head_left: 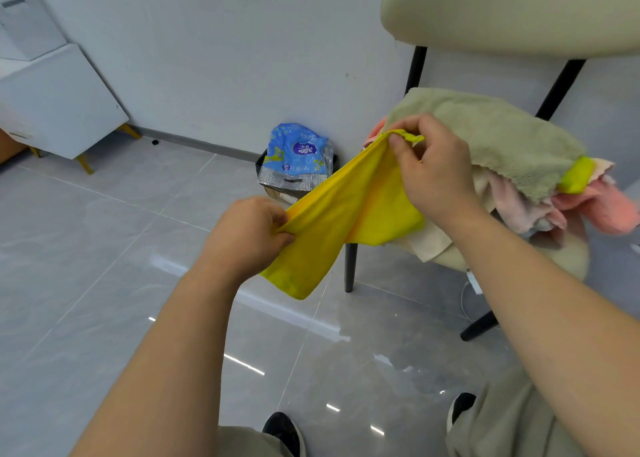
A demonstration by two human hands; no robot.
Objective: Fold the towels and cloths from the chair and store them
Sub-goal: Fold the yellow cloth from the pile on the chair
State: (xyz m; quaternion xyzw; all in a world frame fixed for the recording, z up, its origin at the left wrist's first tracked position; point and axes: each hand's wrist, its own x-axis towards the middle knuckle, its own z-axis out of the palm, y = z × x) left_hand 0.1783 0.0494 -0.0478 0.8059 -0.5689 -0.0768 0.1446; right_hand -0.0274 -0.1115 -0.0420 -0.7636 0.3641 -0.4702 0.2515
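Gripping a bunched edge of the yellow cloth (339, 210) with the left hand (247, 229), fingers curled tight on the fold, out over the floor (104, 248) and clear of the chair's (512, 13) left edge. Pinching a top corner of the same cloth with the right hand (433, 169), thumb pressed down on it, higher up and right at the left edge of the seat (457, 261). Pulling it taut between the two, on a slope rising from left to right. Leaving a loose tail hanging in the air below the left hand, and a slack fold sagging under the right wrist against the heap.

Just behind the right hand, on the seat: a heap of laundry, topped by a green towel (485, 134) draped from the left edge across toward the back. Beneath it, pink cloths (602, 210) spilling over the right edge. At the front edge, a cream cloth (429, 245) poking out from under. At the heap's right end, a yellow-green scrap (576, 176), touching the towel's lower corner.

Further out, past the yellow cloth and against the wall (242, 40): a black bin (263, 165) with a blue bag (298, 151) stuffed in its top. Far left, a white cabinet (59, 99) on yellow legs. Down at the bottom, dark shoes (284, 429) and beige trousers (502, 432) over grey tiles.
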